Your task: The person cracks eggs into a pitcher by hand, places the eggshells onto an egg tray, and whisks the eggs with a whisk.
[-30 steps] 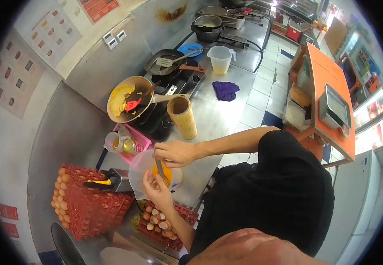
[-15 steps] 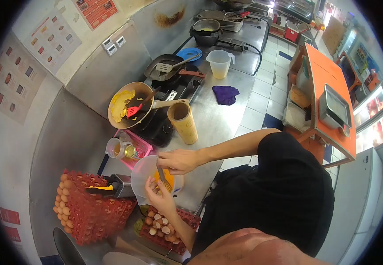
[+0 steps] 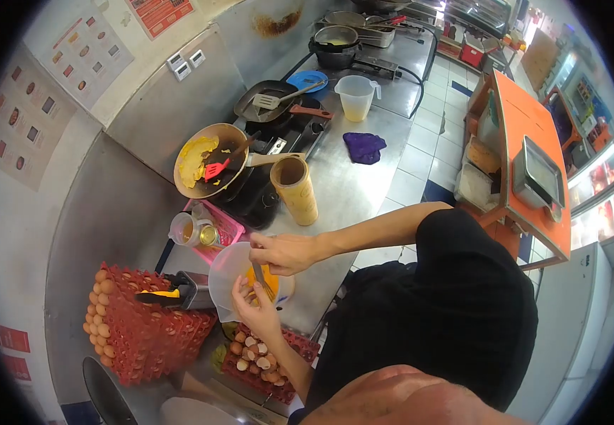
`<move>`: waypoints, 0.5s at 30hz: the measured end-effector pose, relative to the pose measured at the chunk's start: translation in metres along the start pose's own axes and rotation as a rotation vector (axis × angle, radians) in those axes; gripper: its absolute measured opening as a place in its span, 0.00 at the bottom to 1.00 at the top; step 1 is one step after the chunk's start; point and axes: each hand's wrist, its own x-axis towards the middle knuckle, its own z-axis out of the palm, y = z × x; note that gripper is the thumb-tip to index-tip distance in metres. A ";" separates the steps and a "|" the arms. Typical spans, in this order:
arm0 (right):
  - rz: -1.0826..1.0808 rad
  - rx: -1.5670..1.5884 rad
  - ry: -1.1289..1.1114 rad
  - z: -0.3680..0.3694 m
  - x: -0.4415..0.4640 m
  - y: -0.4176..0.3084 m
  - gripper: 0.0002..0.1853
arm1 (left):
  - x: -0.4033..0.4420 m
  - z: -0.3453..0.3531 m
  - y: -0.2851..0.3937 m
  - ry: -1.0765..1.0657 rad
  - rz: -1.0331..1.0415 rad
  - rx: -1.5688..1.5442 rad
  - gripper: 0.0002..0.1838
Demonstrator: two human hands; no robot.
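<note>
A translucent plastic jug (image 3: 225, 273) with orange-yellow beaten egg (image 3: 271, 280) inside stands on the steel counter. Over its rim, my right hand (image 3: 285, 253) is closed on the handle of a metal whisk (image 3: 258, 272), whose wires point down into the jug. My left hand (image 3: 256, 310) is at the jug's near side, its thumb and fingers bent around the lower part of the whisk. Just below my left forearm lies a red tray (image 3: 307, 346) of cracked eggshells (image 3: 263, 363).
Stacked red egg trays (image 3: 158, 329) with eggs stand left. A pink basket (image 3: 230, 228) holds small containers. Beyond are a tall bamboo-coloured cylinder (image 3: 297, 195), a pan (image 3: 183, 184) with yellow egg, a square pan (image 3: 247, 106), a purple cloth (image 3: 364, 147) and a measuring jug (image 3: 356, 99).
The view shifts slightly between frames. Both hands keep their places at the jug and whisk, with only small movements.
</note>
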 end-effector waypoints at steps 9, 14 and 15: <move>0.150 0.583 -0.207 0.039 0.054 0.004 0.24 | 0.009 -0.022 0.001 -0.038 0.174 -0.015 0.23; 0.256 0.644 -0.464 0.031 0.067 0.000 0.20 | 0.011 -0.032 -0.003 -0.076 0.096 -0.027 0.23; 0.317 0.661 -0.479 0.026 0.068 -0.006 0.20 | 0.012 -0.034 -0.003 -0.077 0.095 -0.033 0.22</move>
